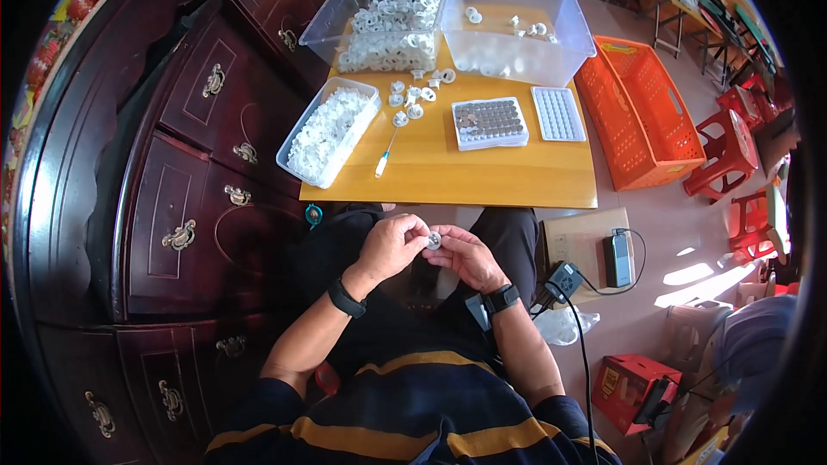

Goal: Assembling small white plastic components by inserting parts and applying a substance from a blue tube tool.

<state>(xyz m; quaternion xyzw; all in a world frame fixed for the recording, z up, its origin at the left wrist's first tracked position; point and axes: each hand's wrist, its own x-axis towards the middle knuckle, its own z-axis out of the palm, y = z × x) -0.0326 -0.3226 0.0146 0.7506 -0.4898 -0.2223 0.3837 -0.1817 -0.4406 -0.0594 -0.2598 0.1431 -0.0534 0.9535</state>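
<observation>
A small round piece [434, 242], pale with a darker middle, is held above the lap, on the near side of the counter [491, 176]. It is pinched on the right by the fingers of the right hand [469, 258], and its left edge is gripped by the narrowly drawn fingers of the left hand [389, 250]; whether anything smaller is held between the left fingers cannot be told. A dark band [346, 300] is worn on the left wrist and a dark watch [500, 297] on the right. On the counter, a slim tool [382, 164] with a white and blue handle is laid near the middle, its tip pointed toward loose white rings [416, 111]. To the left, a shallow tub [353, 148] is heaped with translucent bits. To the right, a white tray [495, 145] is filled with rows of grey discs, and a ridged pale tray [558, 114] is placed just beside it. At the far side, a clear bin [320, 27] is piled with white parts, while only a few are seen in the right-hand bin [564, 34]. Beyond the counter's right edge, an orange crate [633, 112] is set.
</observation>
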